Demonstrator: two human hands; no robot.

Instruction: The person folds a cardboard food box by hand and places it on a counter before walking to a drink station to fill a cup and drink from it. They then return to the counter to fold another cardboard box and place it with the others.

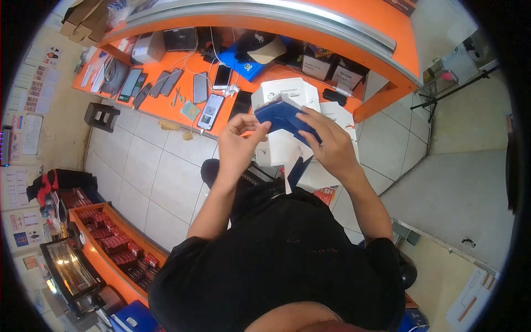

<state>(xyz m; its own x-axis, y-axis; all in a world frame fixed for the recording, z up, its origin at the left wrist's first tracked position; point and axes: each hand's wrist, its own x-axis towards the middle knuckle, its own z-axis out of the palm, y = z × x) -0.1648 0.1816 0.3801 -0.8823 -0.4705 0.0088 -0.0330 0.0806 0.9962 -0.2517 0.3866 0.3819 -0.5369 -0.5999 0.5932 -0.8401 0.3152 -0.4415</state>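
Observation:
A dark blue folded piece of cardboard [281, 116], with a pale inner side showing at its upper edge, is held up between my hands over my lap. My left hand [239, 145] pinches its left edge between thumb and fingers. On the other side, my right hand [332, 143] grips the right edge, thumb below and fingers on top. Flat white cut cardboard sheets [285, 88] lie behind it on the orange table, and more white sheets [276, 150] are under my hands. A narrow blue and white flap [297, 170] hangs lower down, near my lap.
On the orange table [160, 113] lie several phones, one with a lit screen [211, 112], plus scissors [177, 97], cables and a cap [261, 47]. An orange shelf [265, 16] overhangs the back. Red small boxes [119, 242] fill a drawer at lower left. A stool [102, 115] stands left.

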